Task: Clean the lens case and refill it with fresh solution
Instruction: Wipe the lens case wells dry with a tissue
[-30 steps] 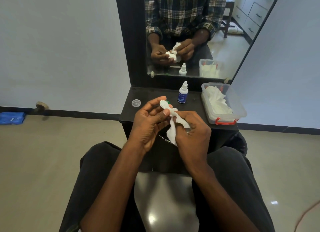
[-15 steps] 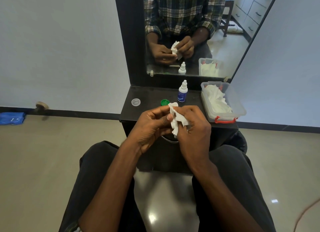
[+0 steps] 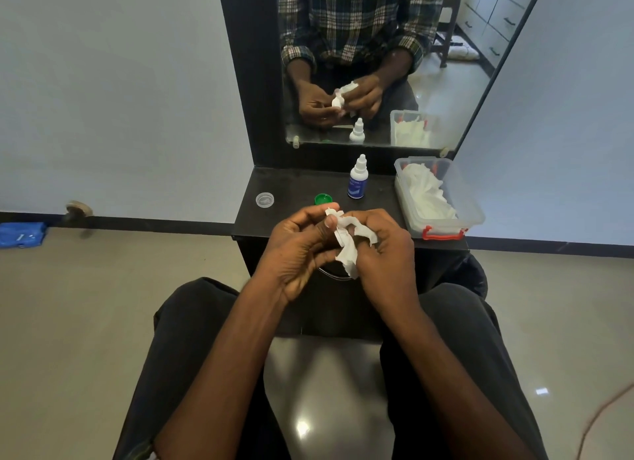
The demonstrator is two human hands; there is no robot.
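My left hand [image 3: 302, 250] pinches a small white lens case [image 3: 332, 213] between thumb and fingers; only its top edge shows. My right hand [image 3: 384, 253] presses a crumpled white tissue [image 3: 348, 250] against the case, the tissue hanging down between both hands. Both hands hover just in front of the black shelf [image 3: 302, 185]. On the shelf lie a green cap [image 3: 323, 199] and a clear cap [image 3: 265, 199], both off the case. A small white and blue solution bottle [image 3: 357, 180] stands upright behind the hands, its cap on.
A clear plastic box [image 3: 473, 216] with red clips holds white tissues at the shelf's right end. A mirror [image 3: 377, 65] rises behind the shelf. My knees flank a glossy floor below. A blue cloth [image 3: 20, 235] lies on the floor at far left.
My hands have drawn together around the case, and the tissue has bunched up against it. The green cap, hidden behind my fingers a second ago, now shows on the shelf.
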